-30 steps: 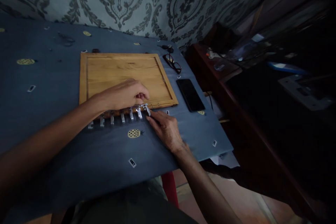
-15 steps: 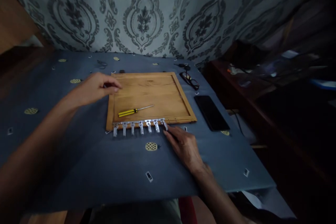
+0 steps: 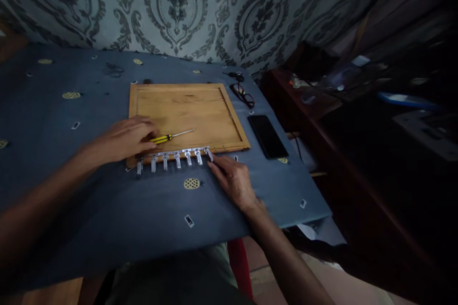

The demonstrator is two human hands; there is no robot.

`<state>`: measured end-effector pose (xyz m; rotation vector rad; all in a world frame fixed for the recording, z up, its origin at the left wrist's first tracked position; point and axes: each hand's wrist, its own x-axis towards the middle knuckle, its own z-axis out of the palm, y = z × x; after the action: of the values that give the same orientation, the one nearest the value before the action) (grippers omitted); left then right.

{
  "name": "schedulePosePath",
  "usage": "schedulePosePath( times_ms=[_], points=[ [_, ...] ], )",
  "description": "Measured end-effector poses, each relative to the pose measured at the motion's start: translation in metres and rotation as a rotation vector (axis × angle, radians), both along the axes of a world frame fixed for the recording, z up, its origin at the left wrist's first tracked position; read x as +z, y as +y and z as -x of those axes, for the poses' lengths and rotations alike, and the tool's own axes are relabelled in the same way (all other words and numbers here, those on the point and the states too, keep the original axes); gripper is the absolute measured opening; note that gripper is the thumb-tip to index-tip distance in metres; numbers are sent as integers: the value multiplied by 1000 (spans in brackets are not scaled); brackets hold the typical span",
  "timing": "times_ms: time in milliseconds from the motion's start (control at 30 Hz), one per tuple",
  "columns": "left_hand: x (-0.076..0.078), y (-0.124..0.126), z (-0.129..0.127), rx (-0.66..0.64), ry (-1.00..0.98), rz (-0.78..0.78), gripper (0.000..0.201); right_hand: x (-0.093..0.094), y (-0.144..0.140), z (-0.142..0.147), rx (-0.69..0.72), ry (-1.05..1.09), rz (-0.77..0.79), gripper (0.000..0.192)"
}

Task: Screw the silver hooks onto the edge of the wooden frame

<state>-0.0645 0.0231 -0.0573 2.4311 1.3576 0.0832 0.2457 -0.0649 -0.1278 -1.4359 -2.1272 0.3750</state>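
A framed wooden board (image 3: pixel 182 109) lies on the cloth-covered table. Along its front edge runs a metal hook rail (image 3: pixel 177 158), whose several silvery hooks hang toward me. My right hand (image 3: pixel 234 181) pinches the rightmost hook between thumb and fingers. On the board rests a screwdriver (image 3: pixel 163 138) with a yellow and black handle, its shaft pointing right. My left hand (image 3: pixel 127 140) is over the board's left edge, its fingers closed around the rear end of that handle. The hand covers part of the rail's left end.
Right of the board lie a black phone (image 3: pixel 268 137) and a pair of glasses (image 3: pixel 242 95), with a small dark object (image 3: pixel 236 76) behind them. A patterned curtain (image 3: pixel 175 9) hangs at the back. A dark cluttered surface (image 3: pixel 343 119) stands to the right of the table edge.
My left hand has come down from above the board's left side to the screwdriver's handle. My right hand keeps its pinch on the hook. The whole view has shifted.
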Motion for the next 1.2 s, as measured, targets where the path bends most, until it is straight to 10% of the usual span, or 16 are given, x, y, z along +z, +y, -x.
schedulePosePath(
  times_ms=[200, 533, 1200],
  points=[
    [10, 2, -1, 111, -31, -23, 15, 1, -1, 0, 2, 5, 9, 30],
    [84, -24, -59, 245, -656, -360, 22, 1, 0, 0, -4, -9, 25, 29],
    [52, -42, -94, -47, -299, -547, 21, 2, 1, 1, 3, -87, 27, 31]
  ],
)
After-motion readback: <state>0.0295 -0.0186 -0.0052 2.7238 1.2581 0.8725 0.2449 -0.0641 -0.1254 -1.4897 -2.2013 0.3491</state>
